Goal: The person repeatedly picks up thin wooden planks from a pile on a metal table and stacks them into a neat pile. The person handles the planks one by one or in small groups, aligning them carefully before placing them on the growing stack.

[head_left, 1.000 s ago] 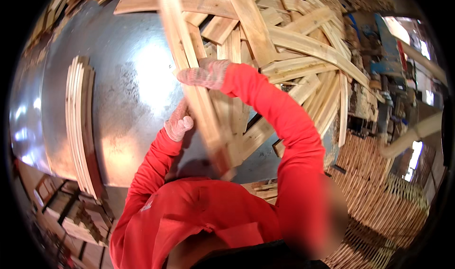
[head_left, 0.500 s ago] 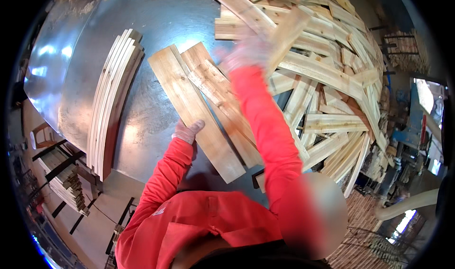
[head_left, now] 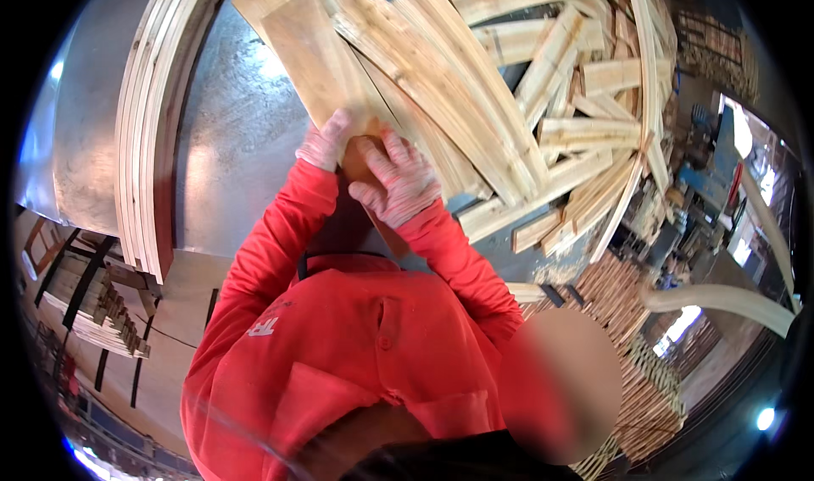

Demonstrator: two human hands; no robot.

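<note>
Several pale wooden boards lie side by side and partly overlapping in front of me. My left hand [head_left: 322, 142] grips the left edge of a smooth wooden board [head_left: 314, 57], its thumb on top; the fingers below are partly hidden. This board lies over another board [head_left: 259, 2] that shows at its far left. Fingers spread, my right hand [head_left: 397, 176] rests at the near end of the boards, close to the left hand. To its right are a knotty board [head_left: 424, 78] and another long board [head_left: 479, 83].
A messy pile of boards [head_left: 585, 129] covers the right side of the metal table [head_left: 229, 133]. A neat row of boards [head_left: 161, 116] stands at the left. Stacked timber [head_left: 97, 307] sits below left, and a pale hose [head_left: 721, 303] runs at the right.
My right hand has come back from the pile to the boards' near end, beside my left hand. Another board now overlaps the left one. The whole view has shifted.
</note>
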